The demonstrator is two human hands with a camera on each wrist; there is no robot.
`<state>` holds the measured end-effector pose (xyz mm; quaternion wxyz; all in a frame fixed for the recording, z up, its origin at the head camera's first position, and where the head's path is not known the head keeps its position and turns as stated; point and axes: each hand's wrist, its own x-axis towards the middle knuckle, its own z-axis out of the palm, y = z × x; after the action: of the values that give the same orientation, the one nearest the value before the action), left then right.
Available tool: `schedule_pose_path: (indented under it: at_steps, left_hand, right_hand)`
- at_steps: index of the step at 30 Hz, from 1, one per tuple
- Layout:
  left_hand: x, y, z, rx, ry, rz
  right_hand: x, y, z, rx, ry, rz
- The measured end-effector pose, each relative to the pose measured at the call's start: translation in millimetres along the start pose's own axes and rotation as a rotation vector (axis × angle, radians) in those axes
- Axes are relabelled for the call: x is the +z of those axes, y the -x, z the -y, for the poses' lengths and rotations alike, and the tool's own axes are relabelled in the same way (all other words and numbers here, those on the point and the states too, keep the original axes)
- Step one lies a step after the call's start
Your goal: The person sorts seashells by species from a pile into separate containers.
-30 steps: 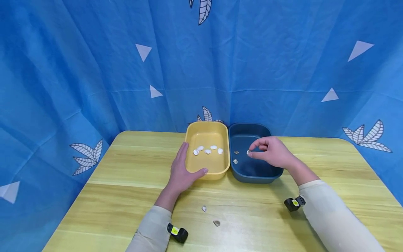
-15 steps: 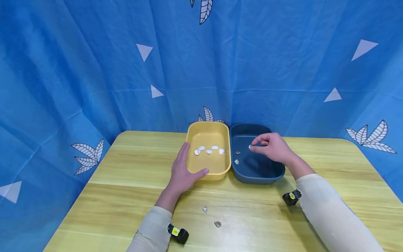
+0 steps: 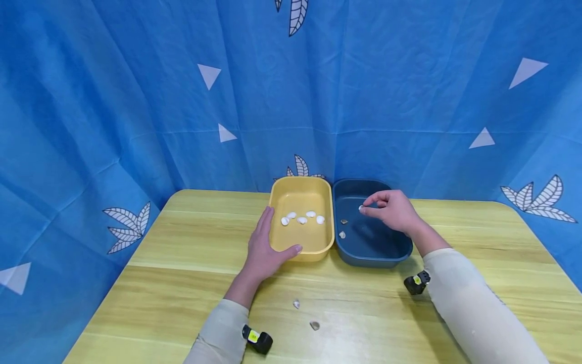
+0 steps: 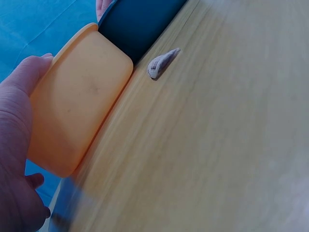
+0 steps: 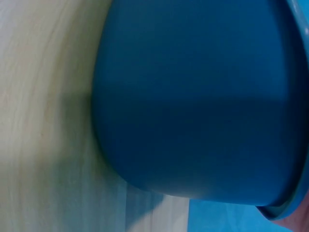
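In the head view my right hand [image 3: 396,212] pinches a small white seashell [image 3: 361,209] between thumb and fingertips, over the dark blue bin [image 3: 370,261]. Two seashells lie inside that bin along its left side, one brownish [image 3: 343,221] and one paler [image 3: 342,234]. My left hand [image 3: 264,253] rests at the near left corner of the yellow bin [image 3: 309,257], fingers straight along its left side and thumb on the front rim. Several white seashells [image 3: 302,220] lie in the yellow bin. The right wrist view shows mostly the blue bin's outer wall [image 5: 193,96].
On the wooden table [image 3: 182,283], in front of the bins, lie a pale seashell [image 3: 296,304] and a brownish seashell [image 3: 314,325]. The two bins stand side by side near the far table edge. A blue patterned curtain [image 3: 273,101] hangs right behind them.
My right hand has moved a little toward the back of the blue bin with the seashell between its fingertips. My left hand has kept its place at the yellow bin.
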<state>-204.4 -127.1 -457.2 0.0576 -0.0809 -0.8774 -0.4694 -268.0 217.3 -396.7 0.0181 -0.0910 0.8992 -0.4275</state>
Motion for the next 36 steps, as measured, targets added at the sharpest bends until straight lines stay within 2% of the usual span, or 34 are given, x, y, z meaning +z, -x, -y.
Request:
schedule_pose_path:
  at_steps: [21, 29, 36]
  left_hand:
    - [1.3, -0.5, 1.6, 0.031, 0.006, -0.009]
    - [1.6, -0.2, 3.3, 0.017, 0.0, -0.005]
    - [1.8, -0.6, 3.7, 0.015, 0.0, -0.003]
  right_hand:
    - [2.2, -4.7, -2.6, 0.021, 0.012, -0.016]
    - [1.0, 4.7, 3.5, 0.027, 0.004, -0.039]
    - [3.4, 22.6, 12.1, -0.006, 0.016, -0.037]
